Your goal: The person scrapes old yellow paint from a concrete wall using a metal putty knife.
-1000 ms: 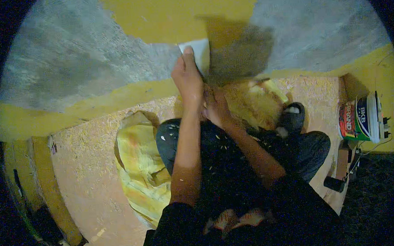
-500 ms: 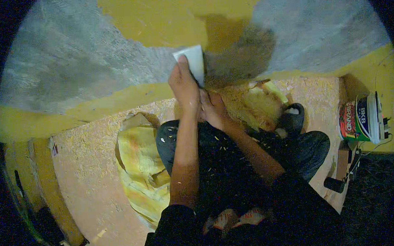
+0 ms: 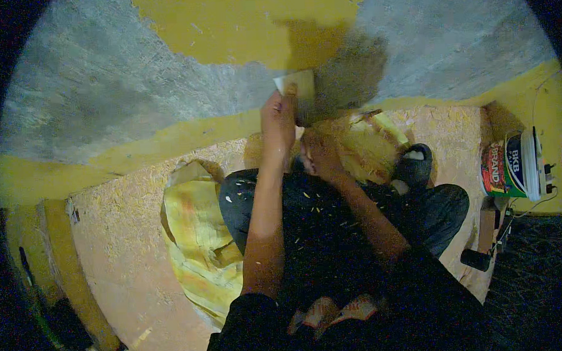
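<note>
My left hand [image 3: 279, 123] is closed around a flat, pale scraper [image 3: 304, 91], its thumb pressed on the broad face. The scraper is against or just in front of the wall [image 3: 228, 94], where bare grey patches show between areas of yellow paint. Just below and to the right, my right hand [image 3: 322, 154] is in front of my knees, apart from the left. Its fingers look curled, but blur and shadow hide whether they hold anything. A small pale bit shows between the two hands, and I cannot tell what it belongs to.
Pale flakes litter the ledge [image 3: 128, 243] and my dark trousers. A crumpled yellow sheet [image 3: 199, 228] lies left of my legs; another yellowish piece [image 3: 373, 144] is near my sandalled foot [image 3: 415, 164]. At right are a paint bucket [image 3: 510, 167], a cable and a small black object [image 3: 476, 259].
My left hand has shifted right along the wall with the scraper, whose face is now darker and turned. My right hand has drawn away from the left, slightly right and downward.
</note>
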A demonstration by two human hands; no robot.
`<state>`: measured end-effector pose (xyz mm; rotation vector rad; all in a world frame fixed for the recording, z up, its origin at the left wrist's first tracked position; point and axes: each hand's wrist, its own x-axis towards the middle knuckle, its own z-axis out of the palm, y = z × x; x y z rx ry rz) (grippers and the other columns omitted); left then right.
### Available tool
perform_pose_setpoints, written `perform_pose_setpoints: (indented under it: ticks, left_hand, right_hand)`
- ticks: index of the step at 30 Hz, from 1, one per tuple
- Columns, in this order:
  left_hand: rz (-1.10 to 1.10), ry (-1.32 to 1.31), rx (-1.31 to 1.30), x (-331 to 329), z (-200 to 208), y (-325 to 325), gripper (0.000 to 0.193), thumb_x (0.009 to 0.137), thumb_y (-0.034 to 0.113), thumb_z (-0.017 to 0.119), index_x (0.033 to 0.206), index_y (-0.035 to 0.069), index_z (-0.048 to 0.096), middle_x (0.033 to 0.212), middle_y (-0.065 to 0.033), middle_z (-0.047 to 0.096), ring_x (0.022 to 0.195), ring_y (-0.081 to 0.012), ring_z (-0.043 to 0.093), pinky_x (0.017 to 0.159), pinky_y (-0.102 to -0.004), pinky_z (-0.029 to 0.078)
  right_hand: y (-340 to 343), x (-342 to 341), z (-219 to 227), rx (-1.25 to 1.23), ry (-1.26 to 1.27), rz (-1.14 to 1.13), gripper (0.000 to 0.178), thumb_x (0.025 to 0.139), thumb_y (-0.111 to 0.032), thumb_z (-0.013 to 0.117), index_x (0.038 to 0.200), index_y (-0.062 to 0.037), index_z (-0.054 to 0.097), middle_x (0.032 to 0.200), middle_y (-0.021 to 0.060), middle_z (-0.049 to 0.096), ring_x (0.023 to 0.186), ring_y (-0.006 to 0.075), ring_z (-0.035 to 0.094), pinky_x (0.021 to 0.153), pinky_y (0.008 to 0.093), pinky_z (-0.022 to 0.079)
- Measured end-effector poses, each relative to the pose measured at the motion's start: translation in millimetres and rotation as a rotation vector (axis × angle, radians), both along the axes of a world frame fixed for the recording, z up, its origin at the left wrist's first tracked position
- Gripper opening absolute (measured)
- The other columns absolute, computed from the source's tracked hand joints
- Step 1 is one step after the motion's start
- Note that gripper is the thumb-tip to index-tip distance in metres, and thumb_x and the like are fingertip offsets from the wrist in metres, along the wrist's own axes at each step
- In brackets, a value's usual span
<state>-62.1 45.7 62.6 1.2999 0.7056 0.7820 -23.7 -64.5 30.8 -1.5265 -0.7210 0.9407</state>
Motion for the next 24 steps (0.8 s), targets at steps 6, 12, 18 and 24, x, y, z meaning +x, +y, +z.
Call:
perform_pose_setpoints:
  ticks: [6,12,18,24]
  left_hand:
    - [-0.023,-0.021,-0.071,11,-19,-15,0.022,0.087,0.023,0.051,0.076,0.004,0.054,0.064,0.0025,0.048,0.055,-0.0049,0.037,0.048,-0.0199,0.032]
    - [0.042,-0.034,0.087,17,14,-18,0.022,0.087,0.02,0.051,0.075,0.002,0.054,0.058,0.0039,0.044,0.057,-0.0057,0.037,0.048,-0.0232,0.031]
    - [-0.079,0.069,0.207,13,-15,-15,0.024,0.086,0.019,0.051,0.07,0.001,0.049,0.059,0.003,0.044,0.057,-0.0065,0.035,0.05,-0.0238,0.03]
    - [-0.042,-0.057,-0.096,34,-33,-23,0.026,0.086,0.019,0.051,0.067,0.002,0.046,0.059,0.0031,0.04,0.059,-0.0078,0.036,0.052,-0.0251,0.031]
  right_hand:
    - [1,11,-63,0.357,-0.785,-0.288,0.038,0.092,-0.041,0.031,0.074,-0.0092,0.043,0.049,0.0019,0.04,0.034,0.0114,0.034,0.032,0.0254,0.028]
    - [13,28,-95,0.158,-0.519,-0.173,0.034,0.091,-0.036,0.034,0.074,-0.0084,0.043,0.048,0.0028,0.04,0.033,0.0113,0.034,0.029,0.0264,0.028]
    - [-7,0,-33,0.193,0.167,-0.178,0.035,0.091,-0.036,0.033,0.071,-0.0082,0.042,0.047,0.0016,0.039,0.035,0.0123,0.037,0.031,0.0275,0.027]
    - [-13,39,-99,0.295,0.269,-0.007,0.028,0.091,-0.032,0.033,0.081,-0.0075,0.043,0.052,0.0046,0.042,0.039,0.0149,0.039,0.036,0.027,0.032]
